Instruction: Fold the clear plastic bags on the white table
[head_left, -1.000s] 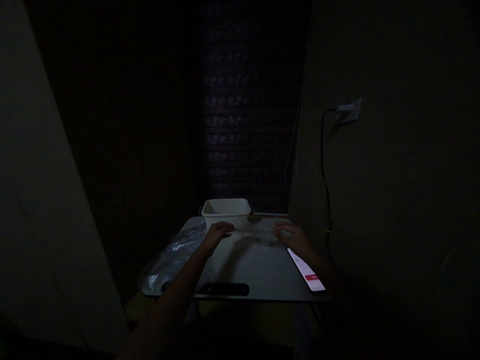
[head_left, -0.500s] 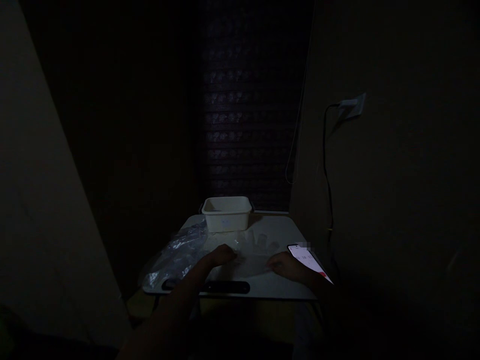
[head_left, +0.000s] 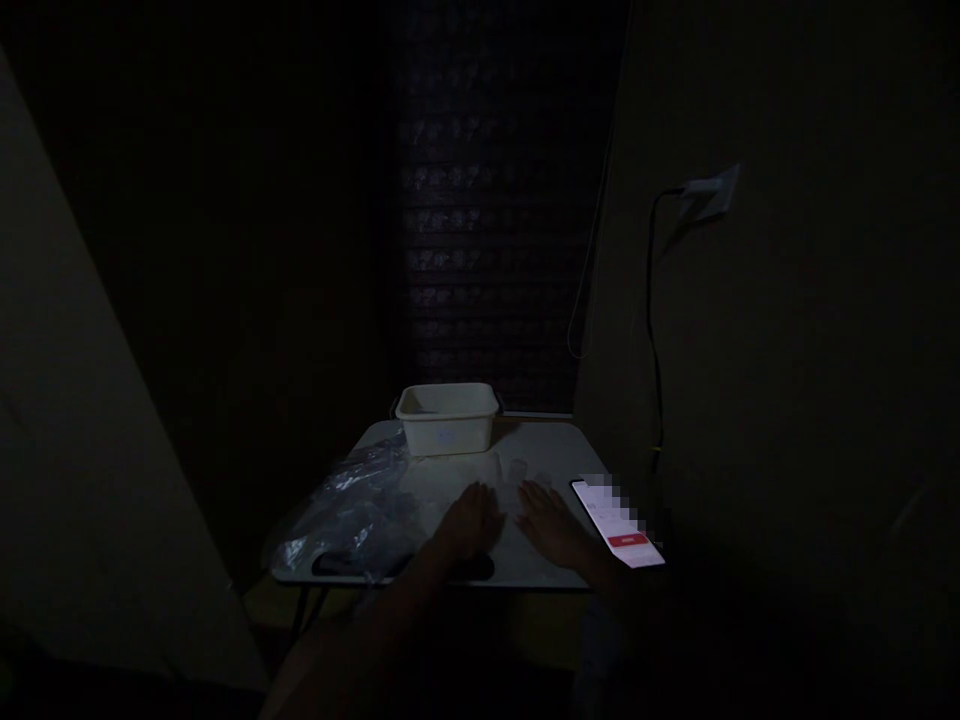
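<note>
My left hand [head_left: 471, 522] is over the white tabletop [head_left: 536, 570], its fingers stretched forward and slightly blurred. To its right, my right hand [head_left: 553, 525] lies palm down with the fingers apart, and I see nothing held in it. Just beyond the hands are faint see-through pieces, among them a small clear cup-like piece [head_left: 517, 469]; the dark makes their kind hard to tell. A crumpled clear plastic bag [head_left: 360, 510] spreads over the table's left side.
A white plastic bin [head_left: 448, 436] stands at the back of the table. A lit phone [head_left: 616, 522] lies at the right edge. A black cable [head_left: 651, 320] hangs from a wall socket [head_left: 712, 195]. Behind is a dark blind [head_left: 450, 260].
My hands have come closer together; the left moved right and nearer me. Both have gone from curled at a clear sheet to fingers stretched out. The phone's screen differs. The view has shifted slightly.
</note>
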